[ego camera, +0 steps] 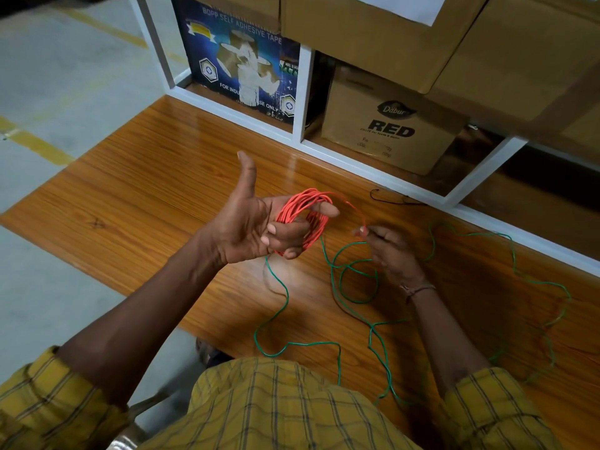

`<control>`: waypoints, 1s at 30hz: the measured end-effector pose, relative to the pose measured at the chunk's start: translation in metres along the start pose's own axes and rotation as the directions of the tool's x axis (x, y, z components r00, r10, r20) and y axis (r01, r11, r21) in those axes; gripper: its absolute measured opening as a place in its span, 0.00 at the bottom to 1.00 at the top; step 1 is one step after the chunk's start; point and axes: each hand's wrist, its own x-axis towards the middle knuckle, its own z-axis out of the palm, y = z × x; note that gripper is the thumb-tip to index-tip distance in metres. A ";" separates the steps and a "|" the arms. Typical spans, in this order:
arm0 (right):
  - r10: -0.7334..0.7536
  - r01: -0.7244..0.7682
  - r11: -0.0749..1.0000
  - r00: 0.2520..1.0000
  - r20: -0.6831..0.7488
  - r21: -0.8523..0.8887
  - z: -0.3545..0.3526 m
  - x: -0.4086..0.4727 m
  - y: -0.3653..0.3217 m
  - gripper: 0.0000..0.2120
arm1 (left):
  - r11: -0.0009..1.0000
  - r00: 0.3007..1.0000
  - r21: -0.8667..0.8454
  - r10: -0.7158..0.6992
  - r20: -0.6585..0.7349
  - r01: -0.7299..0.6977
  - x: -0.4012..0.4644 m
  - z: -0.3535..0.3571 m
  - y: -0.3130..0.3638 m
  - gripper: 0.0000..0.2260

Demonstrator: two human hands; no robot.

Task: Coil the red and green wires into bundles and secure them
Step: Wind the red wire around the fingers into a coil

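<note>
The red wire point(303, 219) is wound into a coil that is looped round the curled fingers of the left hand point(259, 222), which is held raised above the table with the thumb pointing up. From the coil a single red strand arcs over to the right hand point(389, 251), where its free end is pinched between the fingertips. The green wire point(357, 280) is spread loose and uncoiled over the wooden table point(156, 177), in open loops beneath both hands, out toward the right and over the near edge in front of the person's yellow checked shirt point(282, 407). A thin black wire point(389, 199) is seen near the table's far edge. The left half of the tabletop is bare; beyond its left and near edges a grey floor point(65, 76) with yellow lines is seen. Along the far edge a white shelf frame point(302, 92) is set. In its left bay a blue carton point(240, 66) printed "BOPP SELF ADHESIVE TAPE" is held; in the next bay a brown box point(389, 125) marked "Dabur RED". Larger cardboard boxes point(422, 34) are stacked above; their contents cannot be seen.
</note>
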 end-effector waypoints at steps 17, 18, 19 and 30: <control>-0.262 0.286 0.772 0.957 0.125 -0.568 0.083 -0.042 -0.001 0.16 | 0.952 0.933 -0.031 0.293 -0.209 -0.306 0.028 -0.005 -0.001 0.60; -0.274 0.318 0.761 0.948 0.164 -0.566 0.086 -0.051 -0.008 0.16 | 0.953 0.924 0.019 0.297 -0.241 -0.301 0.029 -0.004 0.000 0.59; -0.279 0.343 0.752 0.939 0.200 -0.562 0.089 -0.061 -0.017 0.15 | 0.955 0.918 0.054 0.294 -0.265 -0.290 0.032 -0.006 -0.002 0.58; -0.240 0.465 0.756 0.852 0.466 -0.460 0.049 -0.106 -0.142 0.09 | 0.568 0.871 0.804 0.290 -0.397 0.177 0.027 -0.023 -0.016 0.51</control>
